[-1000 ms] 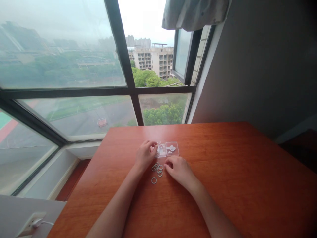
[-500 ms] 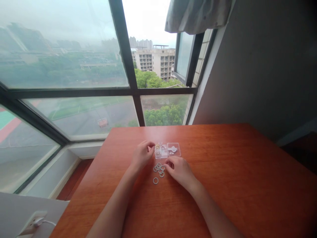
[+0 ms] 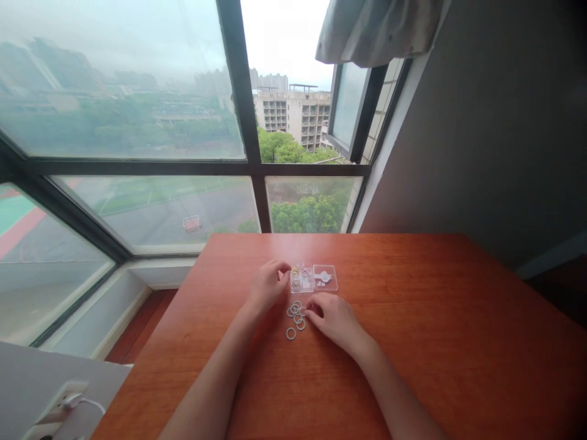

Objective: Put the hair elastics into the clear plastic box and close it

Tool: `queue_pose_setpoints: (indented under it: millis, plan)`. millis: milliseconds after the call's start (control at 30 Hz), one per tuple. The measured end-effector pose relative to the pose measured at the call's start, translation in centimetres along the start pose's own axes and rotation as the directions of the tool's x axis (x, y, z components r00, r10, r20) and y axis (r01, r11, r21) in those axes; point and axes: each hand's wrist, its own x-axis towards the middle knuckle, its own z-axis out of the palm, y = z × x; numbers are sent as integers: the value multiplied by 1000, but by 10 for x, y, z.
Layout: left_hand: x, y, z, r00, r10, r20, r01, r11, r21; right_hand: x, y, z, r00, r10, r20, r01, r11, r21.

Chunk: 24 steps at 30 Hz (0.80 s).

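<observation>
A small clear plastic box [image 3: 308, 288] lies with its lid [image 3: 333, 278] folded open to the right. Gold and silver-coloured rings sit in its left compartments, and a white piece [image 3: 324, 277] rests in the lid. My left hand [image 3: 269, 285] is at the box's left edge, its bent thumb and fingertips closed on that side. Nearer me, several grey rings [image 3: 296, 312] lie in a loose, overlapping group, with one ring [image 3: 290, 333] apart. My right hand [image 3: 334, 312] is closed in a pinch on the rightmost grey ring [image 3: 302, 311] of the group.
The reddish-brown wooden table [image 3: 413, 342] reaches to the window frame [image 3: 192, 167]. A grey wall [image 3: 486, 134] is on the right, and a curtain [image 3: 376, 30] hangs above. At lower left, a cable is plugged into a wall socket [image 3: 62, 403].
The view has shifted slightly, so everything sits a little further right. My right thumb and fingertips have come onto the rightmost grey ring. My left hand stays at the box's edge.
</observation>
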Motion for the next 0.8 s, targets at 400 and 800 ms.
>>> queue_pose_setpoints:
  millis: [400, 800]
  plan:
    - [0, 1, 1, 1000, 8, 18, -8, 1000, 2, -1, -1, -3, 999, -3, 35, 4, 1000, -12]
    - [0, 1, 1, 1000, 8, 25, -8, 1000, -10, -3, 0, -5, 993, -102, 56, 100, 994, 37]
